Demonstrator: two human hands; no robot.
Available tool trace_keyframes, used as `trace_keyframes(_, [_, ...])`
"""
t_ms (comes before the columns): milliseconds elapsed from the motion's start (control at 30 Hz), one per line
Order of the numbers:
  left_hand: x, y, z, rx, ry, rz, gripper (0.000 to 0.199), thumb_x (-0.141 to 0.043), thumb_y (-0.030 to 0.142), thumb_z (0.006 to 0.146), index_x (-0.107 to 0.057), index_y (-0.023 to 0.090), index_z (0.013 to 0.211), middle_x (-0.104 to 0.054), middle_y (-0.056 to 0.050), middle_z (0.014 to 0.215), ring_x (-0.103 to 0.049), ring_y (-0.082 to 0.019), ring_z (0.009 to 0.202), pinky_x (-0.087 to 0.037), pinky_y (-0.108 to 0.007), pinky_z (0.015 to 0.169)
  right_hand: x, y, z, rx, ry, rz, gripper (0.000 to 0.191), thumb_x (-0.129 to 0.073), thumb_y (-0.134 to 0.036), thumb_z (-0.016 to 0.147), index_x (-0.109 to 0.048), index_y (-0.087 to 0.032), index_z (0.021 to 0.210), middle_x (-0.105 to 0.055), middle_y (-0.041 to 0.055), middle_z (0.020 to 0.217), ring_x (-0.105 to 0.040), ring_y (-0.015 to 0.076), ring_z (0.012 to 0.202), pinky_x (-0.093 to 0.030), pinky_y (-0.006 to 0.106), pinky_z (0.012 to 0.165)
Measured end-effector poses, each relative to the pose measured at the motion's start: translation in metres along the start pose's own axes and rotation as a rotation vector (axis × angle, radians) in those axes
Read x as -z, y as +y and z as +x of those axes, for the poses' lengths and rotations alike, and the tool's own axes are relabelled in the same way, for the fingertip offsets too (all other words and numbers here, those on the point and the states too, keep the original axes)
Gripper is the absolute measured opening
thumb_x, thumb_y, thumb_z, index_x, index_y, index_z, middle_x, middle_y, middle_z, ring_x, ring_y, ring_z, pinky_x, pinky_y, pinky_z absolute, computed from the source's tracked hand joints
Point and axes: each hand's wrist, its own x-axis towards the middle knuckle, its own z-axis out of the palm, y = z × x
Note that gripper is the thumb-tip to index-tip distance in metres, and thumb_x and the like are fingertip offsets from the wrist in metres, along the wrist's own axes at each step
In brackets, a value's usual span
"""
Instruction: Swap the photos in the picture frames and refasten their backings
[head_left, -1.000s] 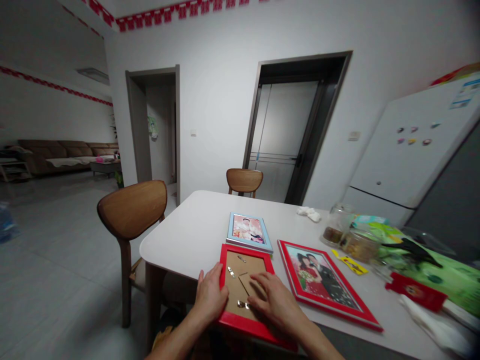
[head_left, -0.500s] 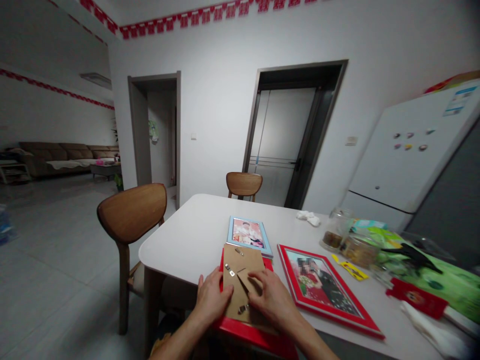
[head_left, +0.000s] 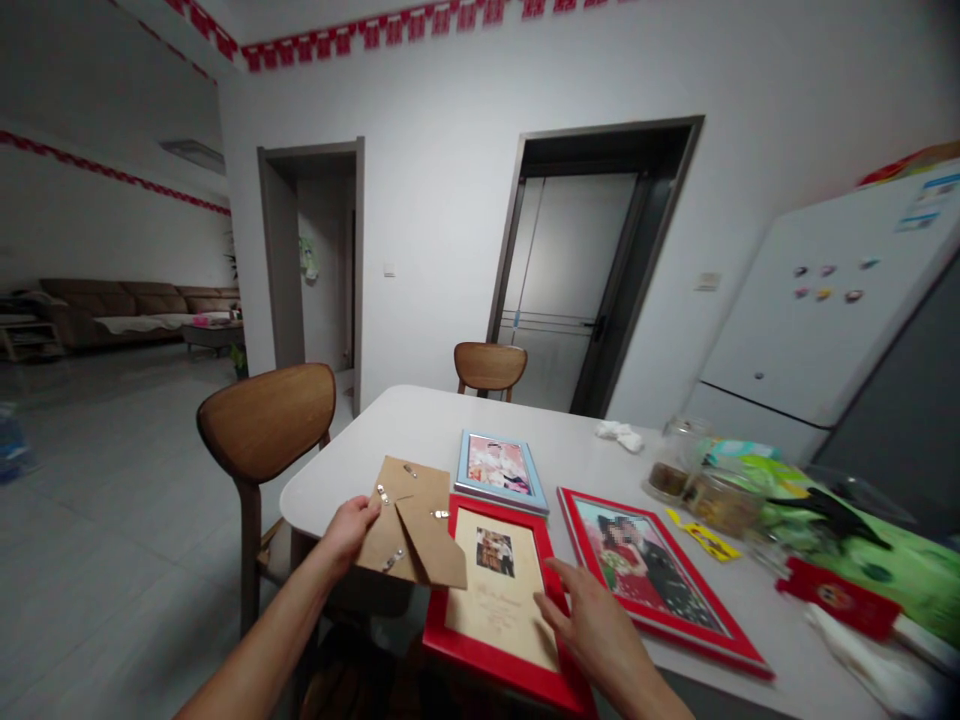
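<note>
My left hand (head_left: 351, 532) grips the left edge of a brown backing board (head_left: 409, 520) with metal clips and a fold-out stand, held up left of a red picture frame (head_left: 480, 672). Inside that frame, at the table's near edge, lies a cream sheet (head_left: 499, 610) with a small picture and faint print. Over the frame's right side is my right hand (head_left: 581, 612), fingers apart and holding nothing; whether it touches the frame I cannot tell. A light-blue framed photo (head_left: 499, 470) lies just beyond. Another red framed photo (head_left: 652, 580) lies to the right.
The white table (head_left: 390, 425) also carries glass jars (head_left: 724, 500), a yellow packet (head_left: 712, 541), a red packet (head_left: 838, 597), green bags (head_left: 919, 560) and crumpled tissue (head_left: 619, 436). Wooden chairs stand at the left (head_left: 270, 425) and at the far side (head_left: 491, 367).
The backing board has come off the red frame and moved left in my left hand, uncovering the cream sheet. My right hand has let go of it and shifted slightly right.
</note>
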Motion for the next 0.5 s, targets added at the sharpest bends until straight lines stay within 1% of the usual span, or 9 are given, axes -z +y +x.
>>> trace_keyframes(100, [0.021,-0.011,0.004,0.027,0.026,0.093,0.021,-0.048,0.036,0.066,-0.051,0.015,0.063,-0.057,0.0,0.053,-0.056,-0.017,0.052,-0.041,-0.024,0.048,-0.008,0.016,-0.008,-0.107,-0.086,-0.025,0.052,-0.042,-0.034,0.07,-0.045,-0.007,0.115,-0.061,0.018,0.094,-0.058,0.0261,0.082,-0.041,0.035,0.072])
trace_keyframes(167, [0.028,-0.017,0.006,0.026,0.063,0.181,0.019,-0.048,0.032,0.066,-0.052,0.014,0.061,-0.057,-0.001,0.052,-0.057,-0.019,0.055,-0.041,-0.026,0.05,-0.013,0.018,-0.009,-0.149,-0.099,0.051,0.056,-0.043,-0.03,0.068,-0.041,-0.004,0.118,-0.062,0.0187,0.089,-0.059,0.0264,0.078,-0.041,0.035,0.07])
trace_keyframes(233, [0.03,-0.019,0.007,0.005,0.111,0.27,0.015,-0.051,0.027,0.064,-0.055,0.013,0.067,-0.059,-0.004,0.058,-0.058,-0.022,0.063,-0.042,-0.029,0.057,-0.013,0.016,-0.009,-0.216,-0.09,0.244,0.058,-0.046,-0.026,0.064,-0.04,-0.003,0.118,-0.065,0.0161,0.083,-0.06,0.0245,0.072,-0.042,0.033,0.068])
trace_keyframes(267, [0.03,-0.018,0.006,-0.016,0.138,0.309,0.016,-0.053,0.024,0.063,-0.056,0.012,0.074,-0.061,-0.005,0.065,-0.059,-0.024,0.071,-0.042,-0.032,0.063,-0.011,0.014,-0.009,-0.273,-0.098,0.401,0.058,-0.047,-0.025,0.063,-0.042,-0.005,0.116,-0.066,0.0133,0.079,-0.06,0.023,0.068,-0.043,0.032,0.065])
trace_keyframes(300, [0.028,-0.015,0.004,-0.046,0.166,0.343,0.023,-0.054,0.021,0.062,-0.056,0.012,0.083,-0.062,-0.008,0.076,-0.057,-0.026,0.081,-0.041,-0.034,0.071,-0.008,0.011,-0.01,-0.343,-0.121,0.588,0.055,-0.049,-0.025,0.061,-0.045,-0.007,0.113,-0.066,0.0103,0.074,-0.061,0.0217,0.065,-0.044,0.031,0.062])
trace_keyframes(367, [0.018,-0.005,-0.005,-0.124,0.204,0.391,0.039,-0.055,0.016,0.061,-0.052,0.012,0.099,-0.057,-0.011,0.1,-0.048,-0.026,0.101,-0.033,-0.036,0.086,0.002,0.004,-0.011,-0.487,-0.198,0.989,0.044,-0.052,-0.028,0.06,-0.054,-0.011,0.1,-0.066,0.0061,0.064,-0.061,0.0203,0.058,-0.045,0.03,0.057])
trace_keyframes(400, [0.01,0.002,-0.013,-0.169,0.209,0.404,0.044,-0.055,0.016,0.061,-0.049,0.013,0.104,-0.052,-0.011,0.11,-0.042,-0.024,0.108,-0.028,-0.034,0.092,0.007,0.0,-0.012,-0.542,-0.233,1.163,0.036,-0.053,-0.029,0.059,-0.058,-0.012,0.091,-0.065,0.0052,0.06,-0.06,0.0198,0.055,-0.046,0.03,0.056])
trace_keyframes(433, [-0.001,0.01,-0.023,-0.217,0.193,0.411,0.046,-0.055,0.016,0.062,-0.047,0.013,0.108,-0.048,-0.01,0.116,-0.038,-0.022,0.112,-0.025,-0.033,0.095,0.013,-0.006,-0.013,-0.581,-0.251,1.302,0.029,-0.055,-0.029,0.058,-0.059,-0.013,0.082,-0.064,0.0045,0.057,-0.06,0.0191,0.053,-0.046,0.029,0.054])
trace_keyframes(500, [-0.03,0.026,-0.047,-0.318,0.125,0.411,0.047,-0.056,0.019,0.065,-0.046,0.016,0.111,-0.047,-0.007,0.118,-0.038,-0.018,0.112,-0.024,-0.028,0.097,0.023,-0.017,-0.014,-0.614,-0.223,1.489,0.016,-0.059,-0.025,0.056,-0.059,-0.013,0.068,-0.062,0.0024,0.051,-0.057,0.0159,0.046,-0.046,0.026,0.05])
